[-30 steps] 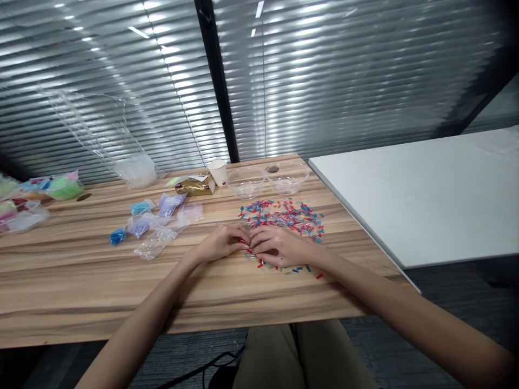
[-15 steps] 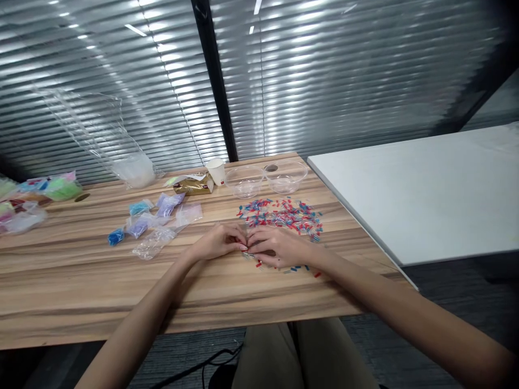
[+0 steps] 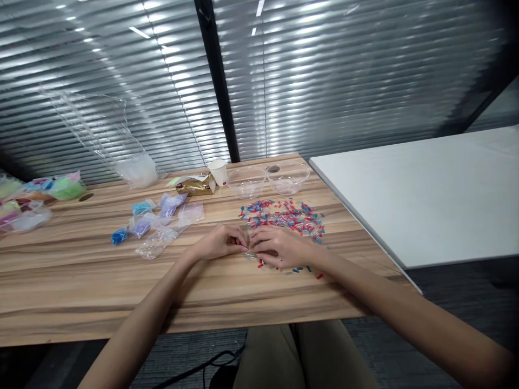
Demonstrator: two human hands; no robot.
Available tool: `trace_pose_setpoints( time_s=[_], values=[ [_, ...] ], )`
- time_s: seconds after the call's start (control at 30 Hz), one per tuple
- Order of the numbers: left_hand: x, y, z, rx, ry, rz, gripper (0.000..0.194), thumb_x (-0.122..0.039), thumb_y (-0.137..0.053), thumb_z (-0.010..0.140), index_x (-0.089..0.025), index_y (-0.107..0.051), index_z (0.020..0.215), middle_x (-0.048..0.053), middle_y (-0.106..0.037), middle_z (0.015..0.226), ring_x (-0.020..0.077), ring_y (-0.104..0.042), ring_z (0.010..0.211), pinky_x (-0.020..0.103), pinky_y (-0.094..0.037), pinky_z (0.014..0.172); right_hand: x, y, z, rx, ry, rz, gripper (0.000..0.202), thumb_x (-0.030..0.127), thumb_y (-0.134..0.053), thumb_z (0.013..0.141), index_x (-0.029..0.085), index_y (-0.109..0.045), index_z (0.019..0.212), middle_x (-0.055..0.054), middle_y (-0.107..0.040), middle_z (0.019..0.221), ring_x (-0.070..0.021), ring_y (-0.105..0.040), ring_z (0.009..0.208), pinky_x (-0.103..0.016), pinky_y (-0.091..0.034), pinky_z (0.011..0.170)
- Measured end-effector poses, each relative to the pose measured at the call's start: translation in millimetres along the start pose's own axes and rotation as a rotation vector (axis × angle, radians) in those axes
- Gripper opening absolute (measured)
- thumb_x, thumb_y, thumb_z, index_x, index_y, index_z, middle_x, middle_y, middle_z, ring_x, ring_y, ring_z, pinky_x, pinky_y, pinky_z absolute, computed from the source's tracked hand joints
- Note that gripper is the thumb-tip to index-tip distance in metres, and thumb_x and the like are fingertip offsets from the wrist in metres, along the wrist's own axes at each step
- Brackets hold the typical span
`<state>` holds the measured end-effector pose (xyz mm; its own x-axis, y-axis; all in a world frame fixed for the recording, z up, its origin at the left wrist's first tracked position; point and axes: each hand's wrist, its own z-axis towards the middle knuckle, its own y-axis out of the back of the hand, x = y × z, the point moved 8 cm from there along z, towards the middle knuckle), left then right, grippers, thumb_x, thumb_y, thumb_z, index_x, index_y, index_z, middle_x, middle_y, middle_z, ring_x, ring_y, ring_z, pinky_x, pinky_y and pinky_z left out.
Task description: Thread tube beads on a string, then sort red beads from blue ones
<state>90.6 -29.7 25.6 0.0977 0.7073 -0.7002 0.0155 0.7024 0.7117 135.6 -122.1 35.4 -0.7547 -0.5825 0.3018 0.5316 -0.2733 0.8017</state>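
Observation:
Close together over the table, my left hand [image 3: 221, 241] and my right hand [image 3: 281, 246] have their fingertips drawn in, with a narrow gap between them. Thumb and fingers of the left are pinched; whatever small piece they hold is too small to make out. The right hand's fingers are bent and closed too, their tips partly hidden. Just below the fingertips lie a few clear tube-like pieces [image 3: 250, 256]. Beyond the right hand spreads a pile of small red, blue and clear capsule-like pieces [image 3: 290, 216]. More loose red and blue pieces [image 3: 298, 269] lie under and in front of its wrist.
Two clear plastic bowls [image 3: 288, 186] stand behind the pile, beside a white paper cup [image 3: 219, 173] and a gold packet [image 3: 197, 185]. Small bags of blue and purple pieces [image 3: 172, 204] lie left of my hands. More colourful bags [image 3: 67, 186] sit far left. A white table [image 3: 417, 200] adjoins at right.
A red piece that showed at my left fingertips is now hardly visible. The fingertips of both hands have parted slightly. The whole view has shifted a little.

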Motion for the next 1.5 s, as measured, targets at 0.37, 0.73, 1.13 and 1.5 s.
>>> trace_pose_setpoints(
  time_s=[0.37,0.73,1.13,1.5],
  values=[
    [21.0,19.9,-19.4,0.144,0.166,0.017,0.014,-0.021,-0.059,0.078,-0.013,-0.07,0.076,0.004,-0.066,0.078,0.0112,-0.059,0.066,0.017,-0.044,0.06,-1.8,0.1,-1.6,0.002,-0.026,-0.032,0.016,0.016,-0.051,0.083,0.016,-0.067,0.085,-0.007,-0.065,0.09,-0.017,-0.057,0.095,-0.032,-0.048,0.085],
    [34.3,19.4,-29.4,0.23,0.24,0.001,0.014,-0.028,-0.067,0.074,-0.015,-0.073,0.076,0.005,-0.068,0.074,0.0126,-0.061,0.063,0.016,-0.043,0.054,-3.2,1.7,-1.0,-0.018,-0.014,-0.03,0.017,0.016,-0.049,0.084,0.014,-0.066,0.084,-0.008,-0.066,0.087,-0.0175,-0.058,0.095,-0.032,-0.048,0.086],
    [36.2,31.5,-23.4,0.022,0.287,-0.006,0.028,-0.038,-0.059,0.081,-0.013,-0.068,0.087,0.006,-0.068,0.081,0.014,-0.061,0.071,0.021,-0.046,0.063,-8.3,7.7,1.0,-0.127,-0.101,0.085,0.016,0.016,-0.05,0.085,0.015,-0.066,0.087,-0.007,-0.067,0.09,-0.0155,-0.059,0.091,-0.03,-0.046,0.085],
    [41.3,34.0,-11.5,-0.296,0.237,0.173,0.025,-0.036,-0.063,0.077,-0.015,-0.066,0.09,0.005,-0.064,0.086,0.0158,-0.059,0.074,0.025,-0.046,0.067,-41.9,26.9,-11.0,-0.334,-0.505,0.006,0.018,0.011,-0.051,0.082,0.015,-0.068,0.087,-0.006,-0.068,0.09,-0.0181,-0.06,0.087,-0.032,-0.046,0.08]
  ],
)
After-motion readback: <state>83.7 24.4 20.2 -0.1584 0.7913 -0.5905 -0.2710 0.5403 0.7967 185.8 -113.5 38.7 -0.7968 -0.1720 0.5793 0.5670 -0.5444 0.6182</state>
